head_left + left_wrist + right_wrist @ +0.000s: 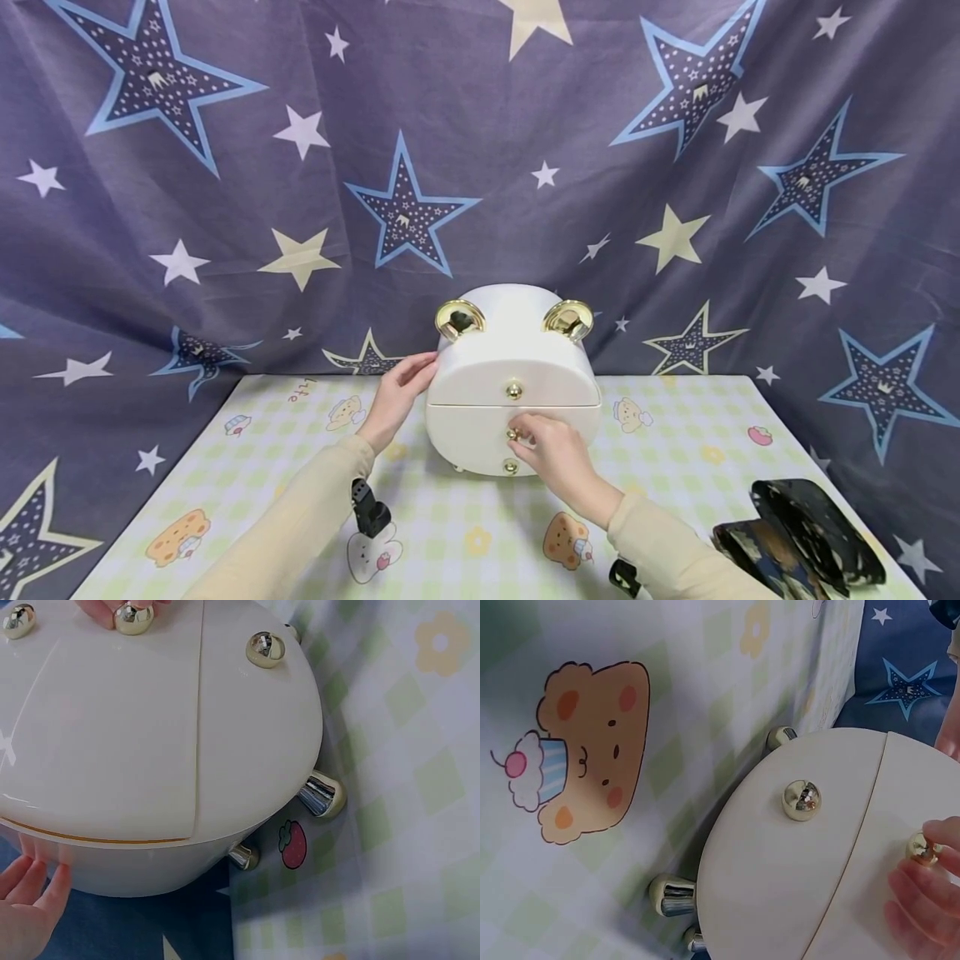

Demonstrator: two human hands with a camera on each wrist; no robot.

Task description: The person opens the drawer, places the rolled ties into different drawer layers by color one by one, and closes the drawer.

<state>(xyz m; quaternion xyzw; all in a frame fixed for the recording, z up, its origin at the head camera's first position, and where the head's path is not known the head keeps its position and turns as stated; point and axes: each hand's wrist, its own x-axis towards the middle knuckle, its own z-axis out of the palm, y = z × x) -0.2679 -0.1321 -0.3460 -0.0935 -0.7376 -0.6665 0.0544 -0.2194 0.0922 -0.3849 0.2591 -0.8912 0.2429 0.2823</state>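
Draped behind the bench [675,467] is a purple-grey cloth printed with stars [405,208], and the bench itself is covered by a pale checked mat with cartoon bears.

A white rounded drawer box [512,367] with two gold ears is seen standing near the far edge of the bench, about midway across it, just in front of the cloth. Three gold knobs are set on the front of the box. The middle knob [514,434] is pinched by the fingertips of the right hand [558,458], whose fingers are curled around it. The left hand [397,396] is laid flat against the left side of the box, its fingers straight and holding nothing.

Bare mat is left to both sides of the box and in front of it. A dark patterned bag [806,533] lies well to the right of the box, near the front right corner of the bench.

From the left wrist view, short gold feet [322,795] under the box are shown, and a strawberry print [294,844] beside them, which the head view hardly shows. From the right wrist view, the fingers [922,889] on the knob are seen close up, with a bear holding a cupcake [585,750] printed on the mat beside the box.
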